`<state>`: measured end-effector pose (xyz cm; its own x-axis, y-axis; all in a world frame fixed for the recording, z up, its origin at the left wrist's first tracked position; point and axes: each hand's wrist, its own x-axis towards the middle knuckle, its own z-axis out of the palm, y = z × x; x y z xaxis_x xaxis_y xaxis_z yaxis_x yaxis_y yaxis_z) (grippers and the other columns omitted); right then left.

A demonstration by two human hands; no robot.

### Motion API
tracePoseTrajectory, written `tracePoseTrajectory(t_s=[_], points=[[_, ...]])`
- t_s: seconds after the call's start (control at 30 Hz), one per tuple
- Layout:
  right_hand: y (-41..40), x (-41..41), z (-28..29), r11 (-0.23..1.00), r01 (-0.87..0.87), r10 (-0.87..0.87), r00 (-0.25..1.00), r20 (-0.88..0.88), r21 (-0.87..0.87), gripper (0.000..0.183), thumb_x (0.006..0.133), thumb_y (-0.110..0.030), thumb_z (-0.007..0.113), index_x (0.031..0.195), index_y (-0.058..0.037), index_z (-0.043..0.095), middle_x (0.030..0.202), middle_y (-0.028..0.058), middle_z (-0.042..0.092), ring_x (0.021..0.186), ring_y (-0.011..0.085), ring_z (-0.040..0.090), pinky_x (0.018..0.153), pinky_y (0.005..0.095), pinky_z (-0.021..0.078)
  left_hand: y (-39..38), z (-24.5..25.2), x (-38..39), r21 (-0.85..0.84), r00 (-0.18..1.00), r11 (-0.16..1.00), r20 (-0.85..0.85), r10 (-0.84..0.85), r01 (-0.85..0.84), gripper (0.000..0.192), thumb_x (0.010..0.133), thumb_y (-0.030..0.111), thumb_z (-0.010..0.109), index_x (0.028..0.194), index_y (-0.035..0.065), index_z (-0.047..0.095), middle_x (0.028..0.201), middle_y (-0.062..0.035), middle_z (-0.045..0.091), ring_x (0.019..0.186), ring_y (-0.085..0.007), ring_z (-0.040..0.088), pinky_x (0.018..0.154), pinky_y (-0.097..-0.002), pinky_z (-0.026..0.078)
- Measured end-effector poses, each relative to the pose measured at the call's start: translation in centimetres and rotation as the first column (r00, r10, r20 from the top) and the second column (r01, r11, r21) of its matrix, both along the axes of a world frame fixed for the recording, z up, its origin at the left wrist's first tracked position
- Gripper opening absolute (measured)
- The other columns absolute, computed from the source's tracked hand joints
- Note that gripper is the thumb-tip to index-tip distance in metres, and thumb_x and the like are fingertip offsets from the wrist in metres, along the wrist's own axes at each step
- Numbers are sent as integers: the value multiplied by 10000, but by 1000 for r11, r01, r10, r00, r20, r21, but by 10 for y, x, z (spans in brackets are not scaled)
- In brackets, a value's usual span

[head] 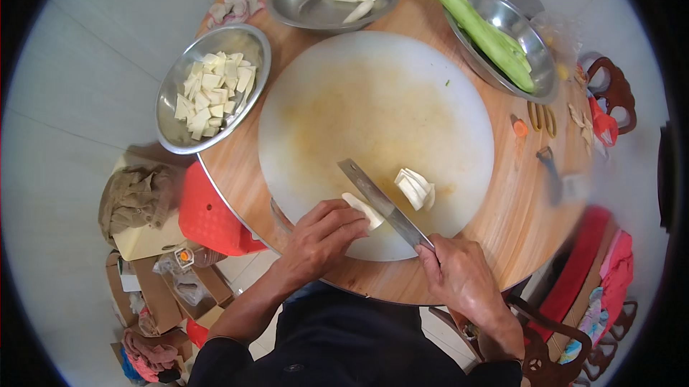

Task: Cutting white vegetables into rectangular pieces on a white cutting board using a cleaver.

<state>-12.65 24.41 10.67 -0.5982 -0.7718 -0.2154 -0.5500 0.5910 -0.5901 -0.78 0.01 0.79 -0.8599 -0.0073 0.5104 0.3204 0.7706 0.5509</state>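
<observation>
A round white cutting board (371, 118) lies on the wooden table. At its near edge my left hand (328, 236) holds down a pale peeled vegetable piece (361, 210) with its fingertips. My right hand (463, 274) grips the handle of a kitchen knife (385, 206); the blade slants up and left over the board, close to the right side of that piece. Several pale slices (414, 189) lean together in a small stack right of the blade. A metal bowl (252, 42) at the left contains many flat cut pieces (212, 93).
Behind the board, a metal bowl (280, 2) holds a few whole pale pieces. Long green stalks (479, 26) stick out of another metal bowl (546, 72). A peeler (550, 169), orange cap (520, 128) and scissors handles (541, 119) lie at the right; a crumpled cloth (236, 8) lies far left.
</observation>
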Motion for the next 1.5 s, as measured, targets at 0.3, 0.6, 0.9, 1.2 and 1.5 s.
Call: tracePoseTrajectory(t_s=[0.3,0.6,0.9,1.2,1.5], points=[[-6,7,15,997,-34,32,999,-29,-65,162,1076,-112,632,982,21,629,781,216,687,677,442,694,606,519,535,4,1,-12,28,999,1000,-53,3,-2,374,738,-87,769,1093,31,755,1094,-106,705,1034,-325,705,846,-425,622],[-5,3,30,993,-86,86,996,-3,80,180,1081,-115,613,963,21,610,744,222,664,642,451,673,596,526,531,2,4,-15,80,999,997,-47,-20,24,333,737,-90,765,1053,14,753,1056,-113,708,1000,-323,718,819,-418,626],[-47,-12,16,973,-146,152,988,-24,181,226,1081,-146,607,932,23,607,686,235,681,633,466,692,578,530,533,1,0,-14,101,999,995,-45,-14,19,317,748,-81,763,1049,17,746,1048,-113,709,994,-316,719,815,-414,629],[-18,8,29,996,-90,91,994,-57,10,207,1069,-137,631,954,31,596,691,216,652,599,455,664,573,528,550,-1,4,-12,117,999,993,-14,-29,30,332,751,-70,774,1070,20,746,1078,-115,714,1021,-332,720,848,-421,630],[-45,-1,6,975,-138,147,988,-39,174,209,1066,-134,627,935,27,603,679,223,667,598,446,682,572,529,551,1,-2,-11,111,999,994,-43,-4,9,322,742,-74,776,1049,21,751,1057,-117,707,1013,-326,721,832,-416,628]])
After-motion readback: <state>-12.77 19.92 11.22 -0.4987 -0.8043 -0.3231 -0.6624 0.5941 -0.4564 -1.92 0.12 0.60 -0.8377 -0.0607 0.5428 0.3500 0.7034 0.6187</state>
